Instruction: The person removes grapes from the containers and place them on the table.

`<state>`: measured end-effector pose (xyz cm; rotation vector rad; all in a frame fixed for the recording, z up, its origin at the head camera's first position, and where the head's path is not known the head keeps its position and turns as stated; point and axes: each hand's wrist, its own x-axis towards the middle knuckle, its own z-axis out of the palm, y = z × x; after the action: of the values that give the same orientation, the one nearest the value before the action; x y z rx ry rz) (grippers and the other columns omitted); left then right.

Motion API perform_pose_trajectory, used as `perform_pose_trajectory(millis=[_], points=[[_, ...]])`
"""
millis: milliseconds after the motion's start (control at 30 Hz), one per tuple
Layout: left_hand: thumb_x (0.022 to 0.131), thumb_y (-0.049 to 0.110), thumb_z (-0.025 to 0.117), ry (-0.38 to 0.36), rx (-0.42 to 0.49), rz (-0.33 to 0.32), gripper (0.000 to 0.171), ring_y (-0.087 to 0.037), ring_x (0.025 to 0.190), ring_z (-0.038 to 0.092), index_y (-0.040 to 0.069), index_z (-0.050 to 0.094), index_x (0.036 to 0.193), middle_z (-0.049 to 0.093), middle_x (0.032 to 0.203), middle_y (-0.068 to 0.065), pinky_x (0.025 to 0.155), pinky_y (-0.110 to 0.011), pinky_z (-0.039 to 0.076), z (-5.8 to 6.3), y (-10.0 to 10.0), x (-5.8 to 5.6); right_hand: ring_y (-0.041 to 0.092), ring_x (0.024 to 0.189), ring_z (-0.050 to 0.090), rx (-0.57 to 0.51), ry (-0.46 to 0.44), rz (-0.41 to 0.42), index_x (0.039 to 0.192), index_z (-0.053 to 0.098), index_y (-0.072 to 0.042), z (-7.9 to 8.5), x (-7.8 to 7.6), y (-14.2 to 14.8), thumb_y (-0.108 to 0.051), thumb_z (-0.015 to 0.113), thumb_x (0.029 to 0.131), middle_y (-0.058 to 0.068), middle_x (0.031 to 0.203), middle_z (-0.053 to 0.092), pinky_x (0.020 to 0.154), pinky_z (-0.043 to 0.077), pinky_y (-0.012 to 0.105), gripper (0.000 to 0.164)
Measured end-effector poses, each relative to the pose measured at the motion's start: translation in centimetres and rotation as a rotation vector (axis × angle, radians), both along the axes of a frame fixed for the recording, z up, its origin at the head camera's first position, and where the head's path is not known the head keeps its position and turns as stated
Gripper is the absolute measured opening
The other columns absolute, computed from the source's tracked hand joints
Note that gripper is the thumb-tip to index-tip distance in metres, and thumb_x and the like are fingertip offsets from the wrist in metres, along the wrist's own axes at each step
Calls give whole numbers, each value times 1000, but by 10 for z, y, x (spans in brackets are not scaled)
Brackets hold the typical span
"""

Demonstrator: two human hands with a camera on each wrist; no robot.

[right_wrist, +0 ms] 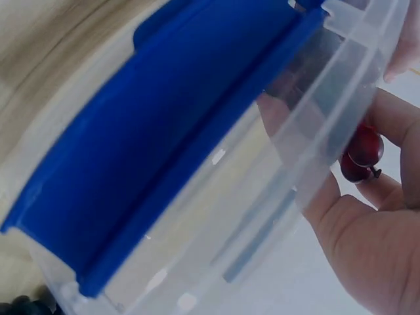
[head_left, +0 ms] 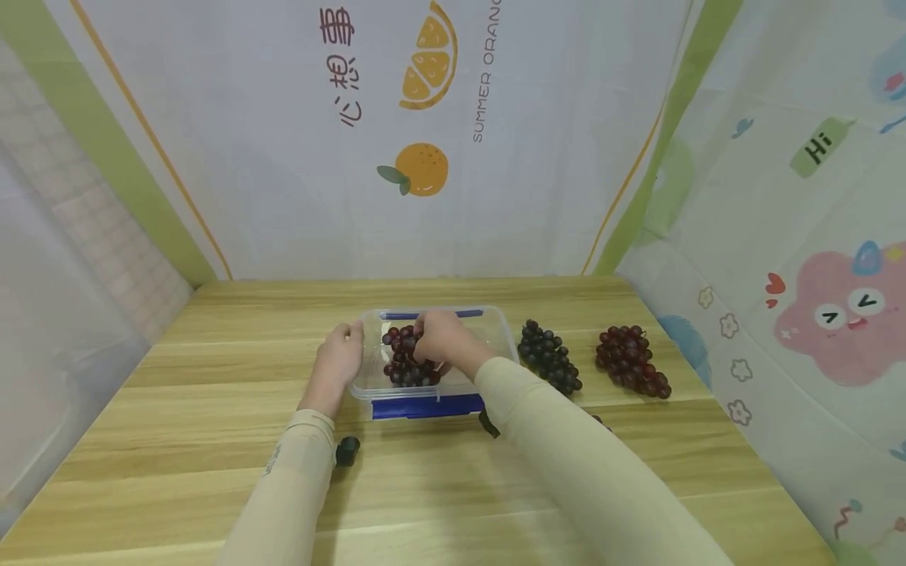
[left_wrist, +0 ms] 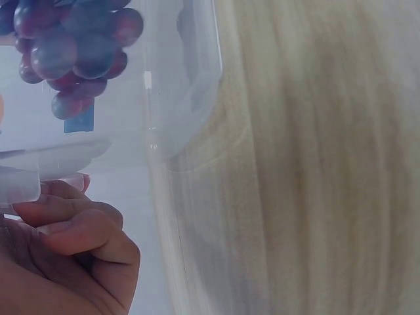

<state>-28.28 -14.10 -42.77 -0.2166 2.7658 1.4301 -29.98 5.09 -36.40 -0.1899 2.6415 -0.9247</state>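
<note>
A clear plastic container (head_left: 511, 338) with blue latch flaps (right_wrist: 164, 131) stands in the middle of the table. Inside it lies a bunch of dark red grapes (head_left: 410, 373), which shows through the clear wall in the left wrist view. My left hand (head_left: 340, 355) grips the container's left side, its fingers (left_wrist: 85, 230) curled at the edge. Reaching in over the near right part, my right hand (head_left: 447, 342) pinches grapes (right_wrist: 364, 147) of that bunch. The container wall partly covers the right fingers in the right wrist view.
Right of the container lies a bunch of black grapes (head_left: 548, 358). Farther right is a red bunch (head_left: 631, 362). My right sleeve (head_left: 566, 448) hides most of another bunch. Printed cloth (head_left: 283, 196) hangs behind the wooden table (head_left: 212, 377).
</note>
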Motion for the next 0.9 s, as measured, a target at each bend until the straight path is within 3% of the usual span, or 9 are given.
perform_pose_trajectory(millis=[367, 900], points=[[115, 47, 23, 14, -10, 6, 68, -55, 144, 48, -5, 47, 151, 54, 150, -34, 121, -67, 39, 0, 1, -1, 25, 73, 67, -21, 9, 4, 124, 64, -2, 9, 1, 5, 5, 73, 90, 22, 129, 64, 64, 68, 40, 35], [115, 48, 23, -19, -3, 8, 68, -55, 150, 41, -4, 43, 154, 46, 159, -34, 125, -66, 35, -1, -1, -3, 32, 89, 73, -52, 13, 7, 130, 62, -6, 31, -2, 14, 4, 69, 92, 22, 131, 64, 66, 68, 39, 39]])
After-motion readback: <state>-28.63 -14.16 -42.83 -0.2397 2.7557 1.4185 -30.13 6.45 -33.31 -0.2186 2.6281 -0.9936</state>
